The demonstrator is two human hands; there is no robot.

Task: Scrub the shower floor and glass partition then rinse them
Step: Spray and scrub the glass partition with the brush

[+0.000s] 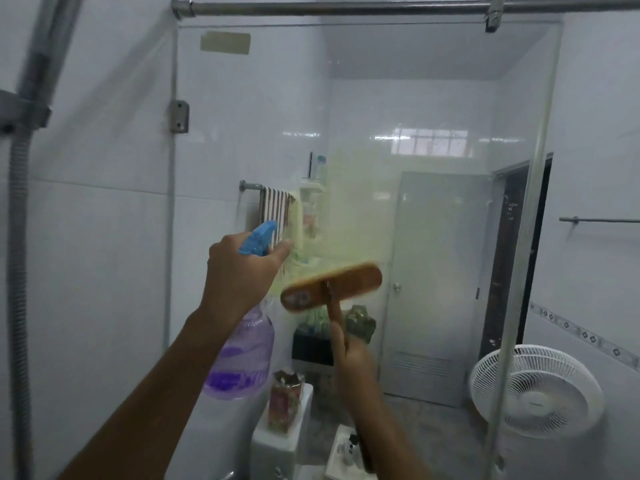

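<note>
The left hand (239, 268) grips a clear spray bottle of purple liquid with a blue trigger head (242, 351), aimed at the clear glass shower partition (433, 98). The right hand (349, 351) holds an orange-backed, motion-blurred scrub brush (332, 287), apparently pressed against the glass.

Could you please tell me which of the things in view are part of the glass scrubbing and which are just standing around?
In use:
- spray bottle, held in left hand
- scrub brush, held in right hand
- glass partition

Standing around:
- white fan
- striped towel
- shower hose
- grey door
</note>
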